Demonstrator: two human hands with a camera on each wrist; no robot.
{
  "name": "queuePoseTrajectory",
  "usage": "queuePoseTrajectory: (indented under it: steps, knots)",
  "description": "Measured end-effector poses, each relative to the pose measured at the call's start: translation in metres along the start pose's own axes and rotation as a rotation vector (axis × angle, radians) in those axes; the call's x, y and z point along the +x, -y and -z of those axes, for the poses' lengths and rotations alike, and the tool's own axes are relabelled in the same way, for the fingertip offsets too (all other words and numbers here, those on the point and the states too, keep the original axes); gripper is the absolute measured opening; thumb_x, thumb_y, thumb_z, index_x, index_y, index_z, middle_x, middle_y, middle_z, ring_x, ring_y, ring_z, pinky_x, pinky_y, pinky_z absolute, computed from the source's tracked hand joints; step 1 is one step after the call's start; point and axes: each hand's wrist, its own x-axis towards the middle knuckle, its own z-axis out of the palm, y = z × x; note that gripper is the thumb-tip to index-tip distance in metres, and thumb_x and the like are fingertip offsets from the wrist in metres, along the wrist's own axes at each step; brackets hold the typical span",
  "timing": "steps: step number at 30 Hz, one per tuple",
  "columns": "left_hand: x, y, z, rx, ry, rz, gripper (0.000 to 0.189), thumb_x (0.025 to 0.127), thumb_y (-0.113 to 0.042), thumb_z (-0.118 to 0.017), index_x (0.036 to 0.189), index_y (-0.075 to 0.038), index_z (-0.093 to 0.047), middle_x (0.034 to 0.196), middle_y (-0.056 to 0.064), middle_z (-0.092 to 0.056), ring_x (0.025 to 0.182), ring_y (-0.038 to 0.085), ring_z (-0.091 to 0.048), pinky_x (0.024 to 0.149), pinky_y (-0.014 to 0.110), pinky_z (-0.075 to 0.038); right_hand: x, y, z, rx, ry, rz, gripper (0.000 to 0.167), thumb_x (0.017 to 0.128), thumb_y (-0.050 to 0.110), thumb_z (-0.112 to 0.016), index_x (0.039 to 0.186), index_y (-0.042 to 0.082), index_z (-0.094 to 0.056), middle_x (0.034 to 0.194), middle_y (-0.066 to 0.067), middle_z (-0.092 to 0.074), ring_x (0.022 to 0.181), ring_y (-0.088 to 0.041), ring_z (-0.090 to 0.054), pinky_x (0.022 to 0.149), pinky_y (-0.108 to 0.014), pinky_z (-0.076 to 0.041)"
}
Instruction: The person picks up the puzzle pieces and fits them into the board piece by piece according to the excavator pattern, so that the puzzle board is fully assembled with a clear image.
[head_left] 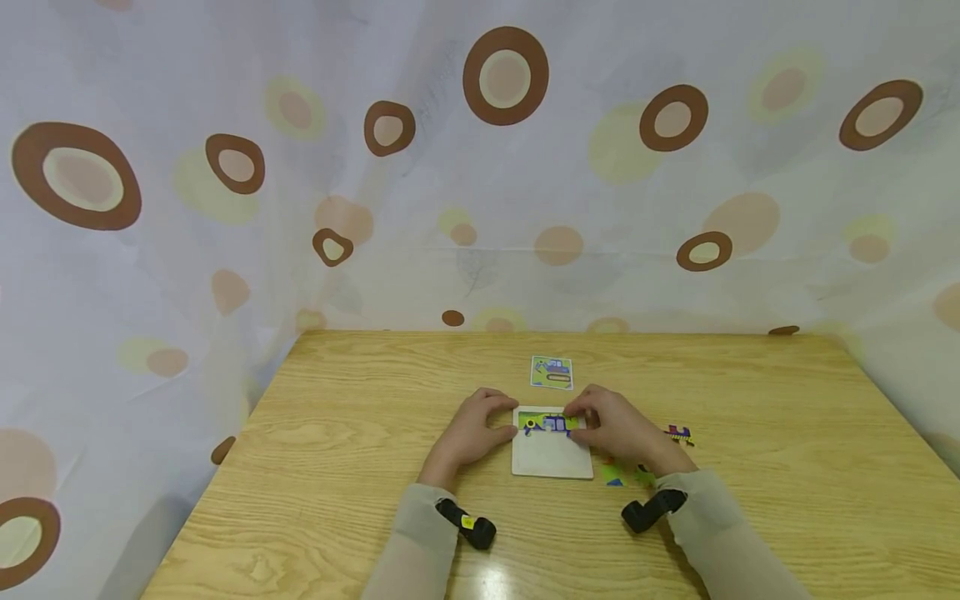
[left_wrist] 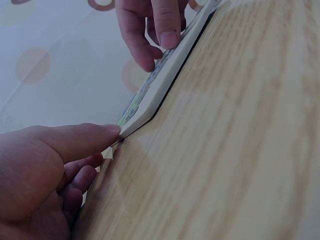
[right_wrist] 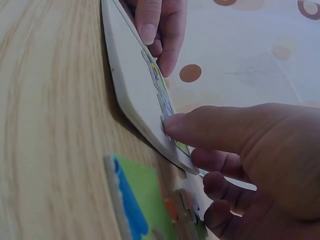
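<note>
A white puzzle board (head_left: 551, 458) lies flat on the table, a strip of joined puzzle pieces (head_left: 547, 422) along its far side showing part of a yellow and blue vehicle on green. The near part of the board is bare. My left hand (head_left: 474, 429) holds the board's left edge, thumb and forefinger on the rim near the far corner. At the strip's right end, my right hand (head_left: 615, 427) pinches a puzzle piece (right_wrist: 168, 122) lying in the board, thumb on its near side. The fingers partly hide that piece.
Beyond the board lies a square picture card (head_left: 551, 372) with a digger on it. Loose green puzzle pieces (head_left: 613, 473) lie to the board's right, partly under the right wrist. Another loose piece (head_left: 680, 433) sits farther right. A patterned cloth (head_left: 480, 208) hangs behind the wooden table (head_left: 360, 400).
</note>
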Motion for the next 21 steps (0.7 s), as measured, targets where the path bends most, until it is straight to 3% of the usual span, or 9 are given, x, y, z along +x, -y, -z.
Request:
queuePoseTrajectory:
  steps: [11, 21]
  knots:
    - [0.0004, -0.0012, 0.0016, -0.004, 0.001, -0.005, 0.039, 0.094, -0.020, -0.070, 0.131, -0.011, -0.064, 0.135, 0.006, -0.051, 0.128, 0.027, -0.045, 0.109, 0.043, -0.036, 0.0005, 0.0033, 0.0002, -0.056, -0.018, 0.020, 0.026, 0.088, 0.010, -0.075, 0.113, 0.007, -0.073, 0.107, -0.004, -0.057, 0.085, -0.020, -0.048, 0.072, -0.034, -0.044]
    - [-0.0003, -0.0016, 0.0011, -0.012, 0.002, 0.007, 0.039, 0.093, -0.019, -0.070, 0.131, -0.011, -0.064, 0.135, 0.006, -0.051, 0.129, 0.028, -0.045, 0.109, 0.044, -0.036, -0.0050, 0.0091, 0.0081, -0.052, -0.043, -0.025, 0.028, 0.092, 0.012, -0.070, 0.120, 0.006, -0.069, 0.114, -0.006, -0.058, 0.095, -0.023, -0.054, 0.080, -0.040, -0.050]
